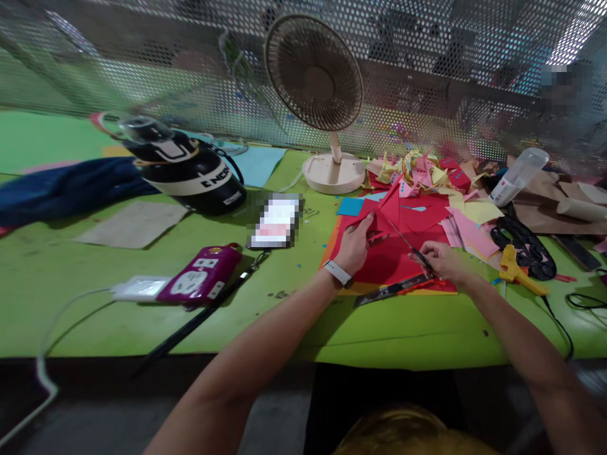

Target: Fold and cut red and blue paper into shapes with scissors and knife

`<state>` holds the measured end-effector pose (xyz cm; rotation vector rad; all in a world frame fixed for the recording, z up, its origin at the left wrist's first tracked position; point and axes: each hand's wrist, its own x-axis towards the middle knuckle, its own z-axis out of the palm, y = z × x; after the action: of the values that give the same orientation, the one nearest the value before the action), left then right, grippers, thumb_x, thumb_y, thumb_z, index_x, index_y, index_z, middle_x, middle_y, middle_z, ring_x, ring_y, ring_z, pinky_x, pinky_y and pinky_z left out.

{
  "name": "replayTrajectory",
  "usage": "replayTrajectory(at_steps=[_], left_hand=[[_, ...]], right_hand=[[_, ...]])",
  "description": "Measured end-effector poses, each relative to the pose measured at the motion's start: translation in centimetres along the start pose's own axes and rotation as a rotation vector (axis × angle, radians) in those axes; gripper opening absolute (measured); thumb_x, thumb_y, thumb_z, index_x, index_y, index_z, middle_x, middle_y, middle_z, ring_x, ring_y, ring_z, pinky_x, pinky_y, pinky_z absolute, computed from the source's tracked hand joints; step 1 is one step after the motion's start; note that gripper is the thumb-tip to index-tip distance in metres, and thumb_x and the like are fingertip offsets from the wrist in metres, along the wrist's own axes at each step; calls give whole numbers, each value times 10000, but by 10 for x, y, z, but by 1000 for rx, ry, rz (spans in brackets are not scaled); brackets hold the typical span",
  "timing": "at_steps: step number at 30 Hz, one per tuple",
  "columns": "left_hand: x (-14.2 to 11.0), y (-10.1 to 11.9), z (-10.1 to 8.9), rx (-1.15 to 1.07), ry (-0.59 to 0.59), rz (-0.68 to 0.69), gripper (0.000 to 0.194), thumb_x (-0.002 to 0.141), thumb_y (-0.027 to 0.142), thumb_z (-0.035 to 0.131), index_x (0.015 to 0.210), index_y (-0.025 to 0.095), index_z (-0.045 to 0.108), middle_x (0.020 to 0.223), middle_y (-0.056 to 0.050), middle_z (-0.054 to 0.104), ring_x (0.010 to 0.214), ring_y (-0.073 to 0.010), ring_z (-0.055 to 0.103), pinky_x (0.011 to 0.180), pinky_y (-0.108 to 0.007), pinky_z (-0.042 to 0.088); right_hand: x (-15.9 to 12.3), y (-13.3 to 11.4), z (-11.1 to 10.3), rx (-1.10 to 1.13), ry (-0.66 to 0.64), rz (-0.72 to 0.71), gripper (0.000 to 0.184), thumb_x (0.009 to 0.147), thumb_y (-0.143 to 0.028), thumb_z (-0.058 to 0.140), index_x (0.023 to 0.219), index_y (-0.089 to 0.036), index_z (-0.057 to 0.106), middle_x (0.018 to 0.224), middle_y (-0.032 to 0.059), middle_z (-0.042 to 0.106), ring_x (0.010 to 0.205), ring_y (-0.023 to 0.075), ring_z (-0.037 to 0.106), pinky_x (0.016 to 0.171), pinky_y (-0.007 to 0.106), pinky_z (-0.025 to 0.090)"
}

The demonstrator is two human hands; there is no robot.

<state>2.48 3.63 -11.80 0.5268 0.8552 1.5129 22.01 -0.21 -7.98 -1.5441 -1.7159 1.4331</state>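
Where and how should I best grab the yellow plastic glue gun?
Likely by the slim handle of the yellow plastic glue gun, from the near right: it slants toward the near edge of the green table, ending at the black cord. Your right hand holds black-handled scissors.

Squat black bottle with a pale band and clear domed lid (219,194), left of and beyond the left hand (355,245): bold dark capitals on band, "NC" readable, following letter uncertain; smaller pale print below, illegible. Glossy green tabletop (265,278), left of the left hand: dark handwritten marks, illegible. Clear plastic bottle with white label (520,175), beyond the right hand (439,260): print too small to read.
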Motion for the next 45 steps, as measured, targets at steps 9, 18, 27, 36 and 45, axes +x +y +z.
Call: replayTrajectory(at_steps=[9,18,27,36,45], left_hand=[[3,-3,-3,2,8,-1,331,598,366,821,654,145,580,580,44,545,518,-87,567,720,-330,595],[2,-2,-2,3,15,3,349,564,371,839,668,134,604,570,61,512,505,-69,523,724,-343,590],[-3,-3,0,56,-21,22,295,621,371,805,719,127,671,675,3,594,580,-94,550,736,-360,587],[-4,-1,1,82,-25,19,311,611,373,803,728,112,679,695,-4,601,596,-102,573,732,-356,593],[-10,0,4,144,-35,12,377,584,433,811,727,111,677,655,6,589,589,-99,551,690,-326,600]], right_hand=[[0,0,1,-52,14,11,531,623,-697,667,685,-220,440,510,-53,497,422,83,419,413,227,258],[1,4,2,27,18,-28,501,627,-636,715,684,-215,448,482,-70,506,365,57,367,382,209,255],[2,5,4,58,25,-33,460,650,-577,730,674,-220,441,467,-75,494,349,57,366,367,208,254],[3,8,3,73,10,-38,439,667,-565,727,689,-219,457,479,-65,530,332,56,366,343,205,247],[3,6,3,52,36,-30,475,629,-597,734,676,-219,450,476,-69,507,356,64,381,366,209,267]])
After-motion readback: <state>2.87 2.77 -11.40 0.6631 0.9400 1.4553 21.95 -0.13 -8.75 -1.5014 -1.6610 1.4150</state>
